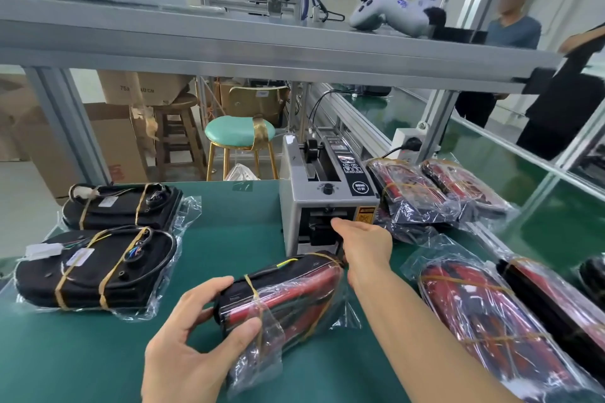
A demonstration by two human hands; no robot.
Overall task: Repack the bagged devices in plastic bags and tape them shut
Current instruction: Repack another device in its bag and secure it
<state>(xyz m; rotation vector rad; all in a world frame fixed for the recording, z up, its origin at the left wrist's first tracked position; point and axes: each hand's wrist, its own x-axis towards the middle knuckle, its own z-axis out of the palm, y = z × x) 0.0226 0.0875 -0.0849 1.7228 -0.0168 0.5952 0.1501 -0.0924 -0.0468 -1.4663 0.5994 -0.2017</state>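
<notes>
Head view: a red-and-black device in a clear plastic bag [281, 298] lies on the green surface [229, 229], near the front edge and just in front of the tape dispenser [327, 199]. The left hand [193, 337] grips its near end, thumb on one side and fingers curled over the folded bag mouth. The right hand [363, 245] reaches to the dispenser's outlet slot; its fingertips are at the opening, but whether they pinch a strip of tape cannot be told.

The step in hand looks like taping: the bag is folded over and held closed while tape is fetched. The next move would call for drawing a cut strip free and laying it across the fold without letting the left hand's hold slip, since the film looks slack and springy.

To the left lie two black bagged devices [98, 268] bound with yellowish bands; to the right, several more red ones in bags [491, 311]. Legible writing is scarce: a cardboard box [140, 88] behind the surface shows "75" and "CM"; the dispenser's panel labels and orange warning sticker [365, 214] are too small to read.
</notes>
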